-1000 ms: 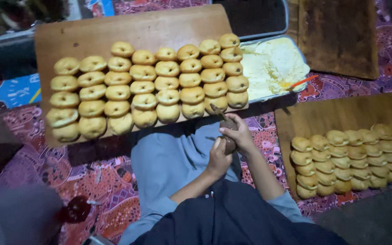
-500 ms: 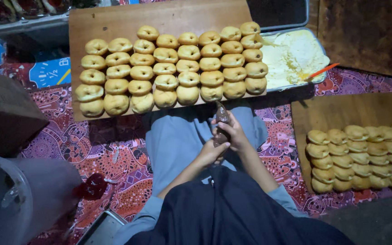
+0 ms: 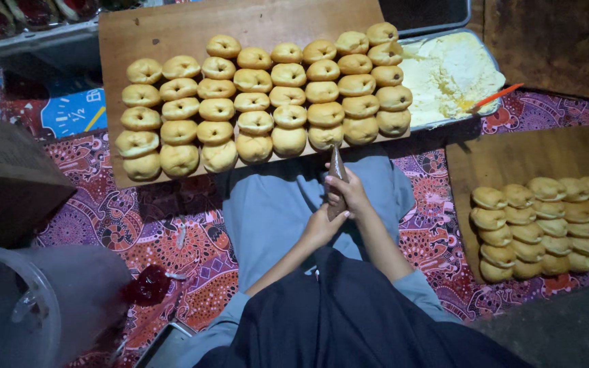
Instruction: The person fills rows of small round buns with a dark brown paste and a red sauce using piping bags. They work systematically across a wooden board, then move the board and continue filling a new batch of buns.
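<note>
Both hands, right hand (image 3: 350,194) above left hand (image 3: 322,225), clench a dark piping bag (image 3: 337,167) over the lap, tip up, near the front buns (image 3: 288,140) on the wooden board (image 3: 172,31). Risk: uneven squeezing could burst filling backward onto the clothes.

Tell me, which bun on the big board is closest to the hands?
The bun in the front row, just above the brown piping bag tip. The other front buns sit farther left or right of both hands.
</note>
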